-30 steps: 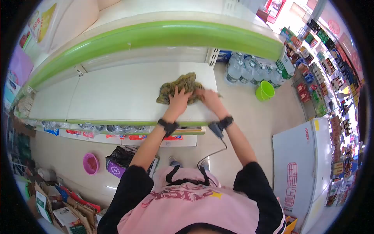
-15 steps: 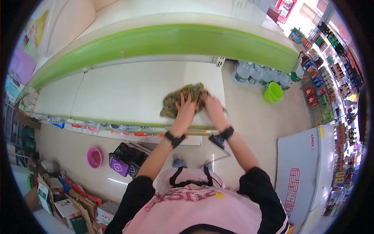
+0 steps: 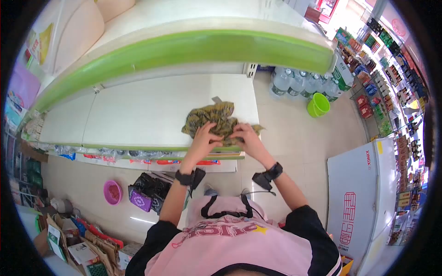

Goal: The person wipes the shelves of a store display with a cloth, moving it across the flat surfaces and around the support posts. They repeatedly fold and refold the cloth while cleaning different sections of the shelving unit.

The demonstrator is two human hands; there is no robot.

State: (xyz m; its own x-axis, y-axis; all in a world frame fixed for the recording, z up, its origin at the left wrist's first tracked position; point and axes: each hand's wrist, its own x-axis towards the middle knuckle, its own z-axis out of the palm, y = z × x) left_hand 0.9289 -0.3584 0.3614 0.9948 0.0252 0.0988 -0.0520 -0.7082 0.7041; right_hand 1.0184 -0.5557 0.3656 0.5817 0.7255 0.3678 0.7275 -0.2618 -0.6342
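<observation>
A crumpled yellow-and-black patterned cloth (image 3: 209, 114) lies near the right end of a white shelf board (image 3: 138, 108). My left hand (image 3: 203, 141) is at the cloth's near left side, with thumb and fingers closed on its fabric. On the near right side, my right hand (image 3: 251, 140) pinches another part of it, fingers bent inward. Between my hands the fabric is bunched up, close to the shelf's green front edge. Both wrists wear black straps with a small dark unit.
Above is another shelf with a green front strip (image 3: 193, 48). Large water bottles (image 3: 294, 83) and a green bucket (image 3: 318, 105) stand on the floor at right, near a white freezer (image 3: 352, 198). A pink basin (image 3: 113, 192), black bags (image 3: 154, 188) and cardboard (image 3: 99, 248) are lower left.
My hands have moved nearer the shelf's front edge and slightly left, apart from each other. The cloth is more bunched, and its near part has come toward me.
</observation>
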